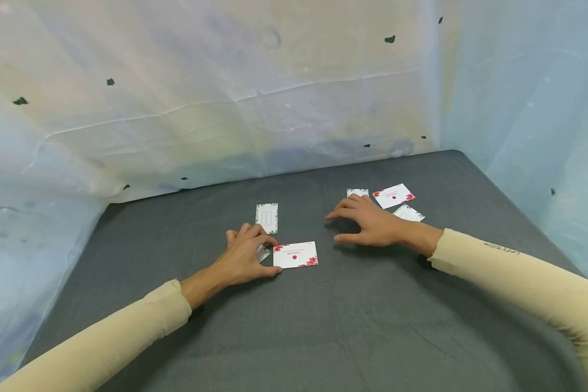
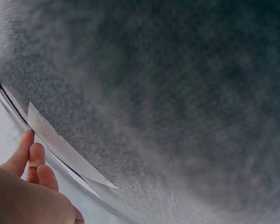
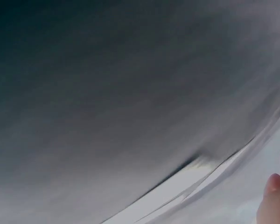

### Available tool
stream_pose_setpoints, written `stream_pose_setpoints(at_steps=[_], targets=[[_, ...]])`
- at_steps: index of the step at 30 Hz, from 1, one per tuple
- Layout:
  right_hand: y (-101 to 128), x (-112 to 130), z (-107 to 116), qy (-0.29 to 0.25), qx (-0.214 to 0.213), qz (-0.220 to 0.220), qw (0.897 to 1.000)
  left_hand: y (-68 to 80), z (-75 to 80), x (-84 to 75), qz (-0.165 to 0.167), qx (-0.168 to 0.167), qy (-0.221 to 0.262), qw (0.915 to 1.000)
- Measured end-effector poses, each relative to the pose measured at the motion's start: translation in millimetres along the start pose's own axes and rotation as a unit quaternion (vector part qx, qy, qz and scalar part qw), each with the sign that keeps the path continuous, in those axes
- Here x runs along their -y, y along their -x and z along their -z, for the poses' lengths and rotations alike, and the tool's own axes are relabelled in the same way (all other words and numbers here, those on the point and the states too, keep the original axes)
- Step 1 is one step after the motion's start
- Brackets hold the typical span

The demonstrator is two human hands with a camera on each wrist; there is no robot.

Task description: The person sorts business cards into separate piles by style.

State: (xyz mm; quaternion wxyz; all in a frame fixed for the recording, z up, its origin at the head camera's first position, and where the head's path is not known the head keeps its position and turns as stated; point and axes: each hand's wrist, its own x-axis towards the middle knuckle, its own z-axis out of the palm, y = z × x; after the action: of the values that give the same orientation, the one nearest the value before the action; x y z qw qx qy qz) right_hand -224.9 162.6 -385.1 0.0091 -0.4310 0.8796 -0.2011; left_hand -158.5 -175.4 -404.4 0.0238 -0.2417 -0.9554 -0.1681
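My left hand (image 1: 242, 256) grips a white card with red flowers and a red dot (image 1: 295, 258) at its left end, thumb at the lower corner and index finger at the upper one. Beneath that hand, a partly hidden pale card (image 2: 67, 151) lies on the cloth. Just beyond the fingers is an upright leafy-bordered card (image 1: 267, 215). Off to the right, my right hand (image 1: 372, 220) is spread, thumb apart from the fingers, with nothing between them. Its knuckles overlap another leafy-bordered card (image 1: 357, 192) in the head view.
Past the right hand lie a second red-flowered card (image 1: 393, 196) and a tilted leafy card (image 1: 409, 213). Dark grey cloth covers the table (image 1: 284, 332). Pale sheeting (image 1: 255, 120) with small dark marks rises behind the table and along both sides.
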Motion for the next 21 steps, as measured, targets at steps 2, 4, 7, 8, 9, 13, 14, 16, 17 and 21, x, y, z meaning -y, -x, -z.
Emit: stream_pose_setpoints(at_steps=[2, 4, 7, 8, 9, 13, 14, 16, 17, 21], targets=[[7.5, -12.0, 7.6, 0.005, -0.015, -0.004, 1.0, 1.3, 1.1, 1.6, 0.002, -0.001, 0.004, 1.0], [15.5, -26.1, 16.1, 0.015, -0.03, -0.012, 0.999, 1.8, 1.9, 2.7, 0.004, 0.0, 0.005, 1.0], [27.6, -49.9, 30.5, 0.025, -0.044, -0.039, 0.998, 2.5, 3.1, 3.1, 0.003, 0.002, 0.003, 1.0], [31.3, -58.0, 35.5, 0.029, -0.047, -0.05, 0.997, 2.7, 3.5, 3.2, 0.002, 0.002, 0.003, 1.0], [35.0, -66.0, 40.4, 0.032, -0.049, -0.062, 0.996, 3.0, 3.9, 3.4, 0.001, 0.002, 0.003, 1.0], [49.1, -92.0, 58.8, 0.037, -0.052, -0.096, 0.993, 3.7, 4.8, 3.4, -0.004, 0.0, 0.006, 1.0], [52.1, -97.1, 61.9, 0.038, -0.05, -0.099, 0.993, 3.8, 4.6, 3.3, -0.006, -0.001, 0.007, 1.0], [57.3, -105.1, 65.3, 0.041, -0.044, -0.103, 0.993, 4.8, 4.3, 3.3, -0.006, -0.002, 0.009, 0.9999], [59.2, -108.4, 65.6, 0.042, -0.04, -0.103, 0.993, 5.6, 4.1, 3.5, -0.004, -0.001, 0.01, 0.9999], [64.1, -117.8, 61.1, 0.047, -0.026, -0.106, 0.993, 8.1, 4.5, 4.7, -0.002, 0.0, 0.011, 0.9999]])
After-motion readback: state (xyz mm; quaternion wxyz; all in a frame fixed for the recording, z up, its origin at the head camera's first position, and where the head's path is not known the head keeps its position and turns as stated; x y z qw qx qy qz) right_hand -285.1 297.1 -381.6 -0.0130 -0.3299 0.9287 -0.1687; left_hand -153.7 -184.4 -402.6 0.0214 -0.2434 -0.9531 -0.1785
